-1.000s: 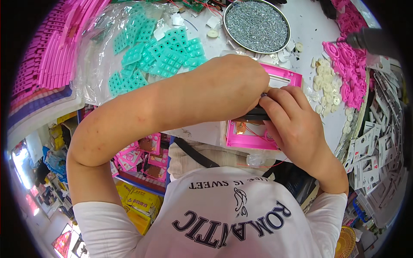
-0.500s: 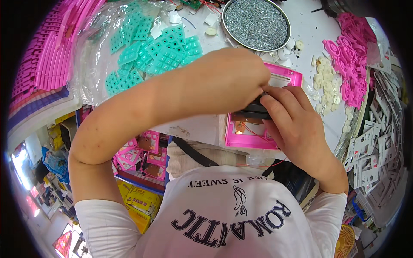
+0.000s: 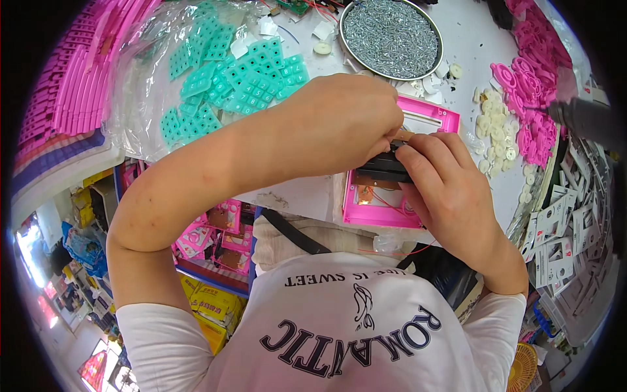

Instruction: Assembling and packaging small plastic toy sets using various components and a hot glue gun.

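At two o'clock, tabletop (image 3: 310,196): pink frame (image 3: 379,217), black part (image 3: 384,171) across it; right hand (image 3: 449,186), grip closed on black part's end; left hand (image 3: 369,114), grip hidden, cannot tell. Apparent step: fitting; next calls for steady bracing.

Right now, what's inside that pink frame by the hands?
Inside the pink frame are a brown board and thin wires, with a black part lying across. The left hand and right hand cover much of it, hiding what's beneath.

A single fisheye view looks steeply down from the wearer's head, close above, taking in the white shirt (image 3: 353,320), near, and the desk (image 3: 465,31), far.
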`<state>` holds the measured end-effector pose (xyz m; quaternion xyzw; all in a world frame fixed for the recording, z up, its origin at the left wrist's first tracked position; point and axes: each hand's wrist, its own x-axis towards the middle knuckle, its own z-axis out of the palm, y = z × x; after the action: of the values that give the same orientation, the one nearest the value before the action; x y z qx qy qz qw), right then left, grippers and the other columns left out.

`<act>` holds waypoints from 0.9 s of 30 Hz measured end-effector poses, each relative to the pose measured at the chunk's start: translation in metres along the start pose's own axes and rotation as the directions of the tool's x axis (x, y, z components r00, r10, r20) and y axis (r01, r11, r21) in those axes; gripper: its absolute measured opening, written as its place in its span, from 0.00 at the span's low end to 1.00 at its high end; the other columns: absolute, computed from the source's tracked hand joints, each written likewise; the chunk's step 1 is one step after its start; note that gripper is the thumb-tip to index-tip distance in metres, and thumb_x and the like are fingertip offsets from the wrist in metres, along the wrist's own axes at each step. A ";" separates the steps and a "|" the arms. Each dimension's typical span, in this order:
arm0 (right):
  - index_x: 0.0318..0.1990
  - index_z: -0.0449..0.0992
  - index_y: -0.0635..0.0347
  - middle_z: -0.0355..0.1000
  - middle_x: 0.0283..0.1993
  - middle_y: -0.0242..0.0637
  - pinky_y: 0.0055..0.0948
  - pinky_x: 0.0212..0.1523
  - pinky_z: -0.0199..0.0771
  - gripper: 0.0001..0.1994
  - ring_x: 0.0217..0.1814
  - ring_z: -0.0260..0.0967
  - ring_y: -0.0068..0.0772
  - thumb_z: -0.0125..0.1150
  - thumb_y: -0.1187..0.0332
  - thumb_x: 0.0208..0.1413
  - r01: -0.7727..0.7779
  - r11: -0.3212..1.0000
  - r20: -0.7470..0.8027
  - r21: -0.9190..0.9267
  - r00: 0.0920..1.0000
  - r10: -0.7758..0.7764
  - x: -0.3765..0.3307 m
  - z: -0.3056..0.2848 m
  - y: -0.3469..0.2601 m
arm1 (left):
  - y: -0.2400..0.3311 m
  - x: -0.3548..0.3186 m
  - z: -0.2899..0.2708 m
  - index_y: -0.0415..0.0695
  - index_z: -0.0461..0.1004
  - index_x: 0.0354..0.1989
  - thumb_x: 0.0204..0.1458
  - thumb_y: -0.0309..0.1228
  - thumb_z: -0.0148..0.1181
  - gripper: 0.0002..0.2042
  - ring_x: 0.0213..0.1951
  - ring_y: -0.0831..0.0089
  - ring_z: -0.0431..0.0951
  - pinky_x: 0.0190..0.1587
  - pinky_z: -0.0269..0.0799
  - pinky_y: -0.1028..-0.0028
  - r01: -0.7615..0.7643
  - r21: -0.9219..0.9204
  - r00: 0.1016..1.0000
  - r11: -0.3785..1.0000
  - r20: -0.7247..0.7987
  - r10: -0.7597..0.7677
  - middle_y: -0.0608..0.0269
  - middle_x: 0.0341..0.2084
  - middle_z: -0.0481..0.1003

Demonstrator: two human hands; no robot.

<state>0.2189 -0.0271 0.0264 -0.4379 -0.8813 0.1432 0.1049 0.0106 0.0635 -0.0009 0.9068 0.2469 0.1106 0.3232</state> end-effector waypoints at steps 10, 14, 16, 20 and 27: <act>0.51 0.74 0.64 0.72 0.50 0.40 0.33 0.41 0.80 0.20 0.50 0.70 0.43 0.62 0.73 0.46 0.004 1.000 0.007 -0.005 1.000 -0.004 0.000 -0.001 0.000 | 0.000 0.007 -0.012 0.37 0.77 0.31 0.50 0.28 0.64 0.07 0.33 0.55 0.77 0.37 0.73 0.61 0.210 -0.217 0.967 0.953 0.193 -0.168 0.54 0.30 0.76; 0.51 0.74 0.63 0.72 0.50 0.40 0.33 0.42 0.80 0.20 0.50 0.70 0.43 0.61 0.73 0.47 -0.005 1.000 0.010 -0.016 1.000 0.005 0.001 -0.001 -0.003 | -0.001 0.002 0.004 0.36 0.78 0.30 0.51 0.31 0.64 0.09 0.32 0.58 0.78 0.36 0.73 0.62 0.014 -0.086 0.998 0.996 -0.064 -0.019 0.53 0.28 0.76; 0.51 0.74 0.63 0.72 0.50 0.40 0.33 0.43 0.79 0.21 0.50 0.70 0.42 0.63 0.74 0.46 -0.004 1.000 0.015 -0.012 1.000 0.004 0.002 -0.001 -0.002 | 0.003 0.003 0.005 0.37 0.78 0.30 0.52 0.31 0.64 0.09 0.32 0.58 0.78 0.36 0.72 0.63 0.050 -0.024 0.999 0.998 -0.005 -0.050 0.53 0.28 0.76; 0.54 0.73 0.63 0.72 0.50 0.40 0.32 0.43 0.79 0.27 0.49 0.70 0.43 0.68 0.74 0.41 -0.028 0.997 0.036 0.065 0.999 0.026 0.002 -0.008 0.005 | -0.003 0.028 -0.023 0.38 0.79 0.33 0.53 0.31 0.62 0.08 0.34 0.55 0.77 0.37 0.72 0.61 0.208 -0.142 0.942 0.968 0.296 -0.159 0.54 0.29 0.76; 0.59 0.70 0.62 0.71 0.51 0.40 0.37 0.46 0.77 0.22 0.49 0.69 0.39 0.65 0.69 0.57 0.006 0.944 -0.691 0.330 0.683 0.238 -0.013 -0.078 0.067 | -0.068 0.071 0.001 0.41 0.80 0.27 0.51 0.34 0.60 0.09 0.37 0.52 0.80 0.42 0.76 0.55 0.137 0.450 0.943 0.883 -0.331 0.022 0.51 0.28 0.78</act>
<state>0.3001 0.0133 0.0757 -0.4925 -0.7053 0.1005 0.4999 0.0465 0.1453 -0.0420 0.9188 0.3436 0.1868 0.0534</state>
